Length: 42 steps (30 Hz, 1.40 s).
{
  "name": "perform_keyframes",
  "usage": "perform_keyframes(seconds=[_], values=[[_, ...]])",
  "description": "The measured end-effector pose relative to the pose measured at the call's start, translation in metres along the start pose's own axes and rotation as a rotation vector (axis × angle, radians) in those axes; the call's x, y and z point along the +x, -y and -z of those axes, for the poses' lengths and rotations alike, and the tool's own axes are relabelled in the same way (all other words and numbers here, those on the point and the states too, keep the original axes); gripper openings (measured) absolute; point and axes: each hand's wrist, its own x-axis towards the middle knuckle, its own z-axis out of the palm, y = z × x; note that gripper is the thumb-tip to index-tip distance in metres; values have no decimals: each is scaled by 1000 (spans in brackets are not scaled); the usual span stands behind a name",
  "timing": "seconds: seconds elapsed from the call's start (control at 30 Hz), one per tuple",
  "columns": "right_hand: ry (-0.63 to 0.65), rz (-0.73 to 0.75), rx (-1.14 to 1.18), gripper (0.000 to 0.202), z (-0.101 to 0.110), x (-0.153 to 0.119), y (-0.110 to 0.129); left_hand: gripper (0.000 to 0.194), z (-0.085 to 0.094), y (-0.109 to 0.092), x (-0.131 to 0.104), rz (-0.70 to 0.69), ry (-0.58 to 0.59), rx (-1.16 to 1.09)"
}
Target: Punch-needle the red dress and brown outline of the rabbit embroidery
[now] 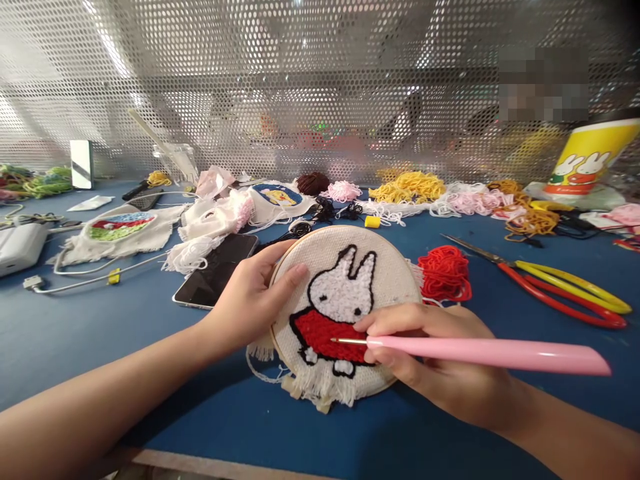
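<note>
My left hand [263, 290] grips the left rim of a round embroidery hoop [395, 267], thumb on the front and fingers behind. The cream cloth in it bears a white rabbit [337, 297] with black outlines and a red body [320, 330]. Between thumb and fingers of my right hand [445, 360] is a punch needle with a pink handle [500, 353]. Its thin metal tip lies over the red part; whether it touches the cloth I cannot tell. White fringe hangs at the hoop's lower edge.
Scissors [540, 283] with red and yellow handles lie at right, near red yarn [445, 273]. A black-screened phone [215, 273] lies behind my left hand. Yellow yarn [410, 187], other stitched cloths [123, 230] and a yellow cup [590, 160] line the back, before a perforated metal panel [300, 87].
</note>
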Motion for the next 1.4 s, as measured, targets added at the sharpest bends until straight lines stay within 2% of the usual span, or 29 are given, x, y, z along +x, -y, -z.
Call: perform_keyframes(seconds=[0.47,0.8,0.93,1.07,1.1,1.17,1.23,1.4], values=[[-15,2,-1,8,-1,0,0,37,0,-1,0,2,-3,10],[3,57,-71,11,-2,1,1,36,0,-1,0,10,-4,21],[-18,195,-78,16,-7,0,-1,36,0,-1,-1,0,-11,9],[-35,425,-123,2,-17,-1,-5,36,-1,-3,-2,9,-10,-3],[-26,446,-136,7,-19,-1,-5,36,-1,-4,-3,12,-11,-3],[-25,440,-140,12,-23,0,-5,35,-2,-5,-3,13,-9,-1],[-31,415,-113,6,-23,2,-3,35,-1,-6,-4,9,-10,4],[9,324,-4,3,-12,6,3,36,0,-5,-3,-3,-15,15]])
